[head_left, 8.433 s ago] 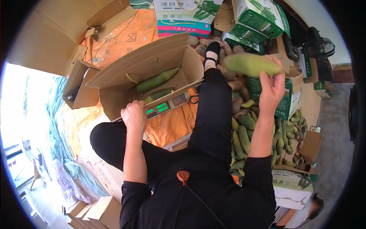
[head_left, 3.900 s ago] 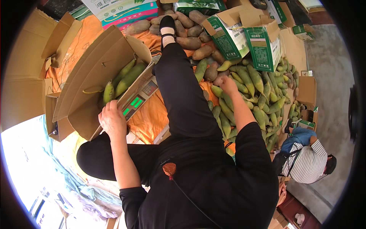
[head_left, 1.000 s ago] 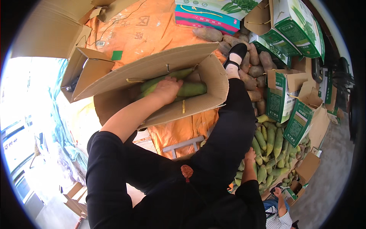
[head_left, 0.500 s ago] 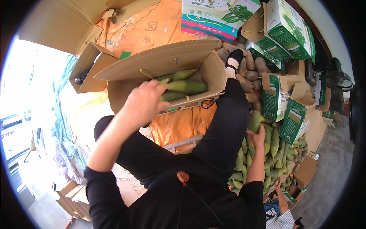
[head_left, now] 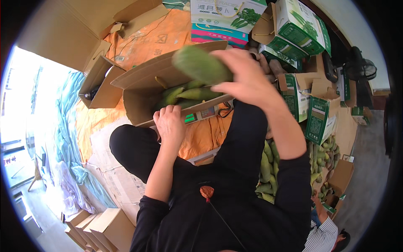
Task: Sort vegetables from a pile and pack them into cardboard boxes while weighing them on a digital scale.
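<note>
My right hand grips a large green radish, blurred by motion, above a long open cardboard box. Inside the box lie several green radishes. At the box's near wall my left hand has its fingers hooked over the rim, with the thumb on the outer side. Under the box, a scale shows a lit green display. A heap of green radishes lies to the right of my right leg, partly hidden by my right arm.
Green-and-white cartons stand at the right, near reddish root vegetables. Gift boxes are stacked at the back. A smaller open carton sits left of the box. Another person works at the lower right. Folded cardboard stands lower left.
My right hand has brought a green radish from the heap up over the box. My left hand has moved from the radishes inside to the box's near rim.
</note>
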A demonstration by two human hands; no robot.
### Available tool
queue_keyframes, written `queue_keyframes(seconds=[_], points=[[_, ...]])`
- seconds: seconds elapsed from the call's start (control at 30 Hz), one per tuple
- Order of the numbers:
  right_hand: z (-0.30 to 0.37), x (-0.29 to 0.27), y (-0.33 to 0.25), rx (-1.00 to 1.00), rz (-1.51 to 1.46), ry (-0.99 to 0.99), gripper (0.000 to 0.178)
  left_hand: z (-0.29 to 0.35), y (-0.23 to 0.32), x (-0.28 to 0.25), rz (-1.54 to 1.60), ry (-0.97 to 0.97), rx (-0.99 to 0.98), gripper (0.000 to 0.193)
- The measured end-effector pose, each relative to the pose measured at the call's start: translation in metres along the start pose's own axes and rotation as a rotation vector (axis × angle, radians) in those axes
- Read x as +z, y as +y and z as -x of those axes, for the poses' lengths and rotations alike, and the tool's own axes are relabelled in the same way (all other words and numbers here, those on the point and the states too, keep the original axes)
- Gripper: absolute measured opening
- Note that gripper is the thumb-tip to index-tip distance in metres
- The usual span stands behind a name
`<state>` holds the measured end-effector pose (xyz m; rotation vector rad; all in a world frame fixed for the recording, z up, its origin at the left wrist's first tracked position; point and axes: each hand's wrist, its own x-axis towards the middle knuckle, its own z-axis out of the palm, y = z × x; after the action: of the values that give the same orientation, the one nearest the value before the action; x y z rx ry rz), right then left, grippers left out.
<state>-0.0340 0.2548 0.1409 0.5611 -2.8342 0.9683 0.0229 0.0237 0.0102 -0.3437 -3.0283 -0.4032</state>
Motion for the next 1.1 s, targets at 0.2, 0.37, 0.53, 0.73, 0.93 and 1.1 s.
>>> queue_keyframes(seconds=[0.2, 0.37, 0.53, 0.73, 0.93, 1.1], points=[[-0.052, 0.114, -0.029, 0.039, 0.198, -0.372, 0.053, 0.000, -0.008, 0.018, -0.087, 0.127, 0.047, 0.012], [-0.064, 0.182, -0.032, 0.161, 0.128, -0.445, 0.036, 0.002, -0.005, 0.019, -0.084, 0.192, 0.092, 0.012], [-0.053, 0.193, -0.016, 0.252, -0.077, -0.322, 0.041, -0.001, 0.003, 0.014, -0.092, 0.110, 0.094, 0.015], [0.001, 0.077, 0.014, 0.122, -0.488, -0.106, 0.040, 0.001, 0.001, 0.015, -0.084, 0.081, 0.075, 0.010], [0.133, 0.015, 0.135, 0.656, -0.375, 0.287, 0.039, 0.000, -0.005, 0.018, -0.161, 0.050, 0.083, 0.019], [0.314, 0.064, 0.210, 1.078, 0.024, 0.146, 0.030, 0.000, -0.002, 0.025, -0.141, 0.124, 0.136, 0.014]])
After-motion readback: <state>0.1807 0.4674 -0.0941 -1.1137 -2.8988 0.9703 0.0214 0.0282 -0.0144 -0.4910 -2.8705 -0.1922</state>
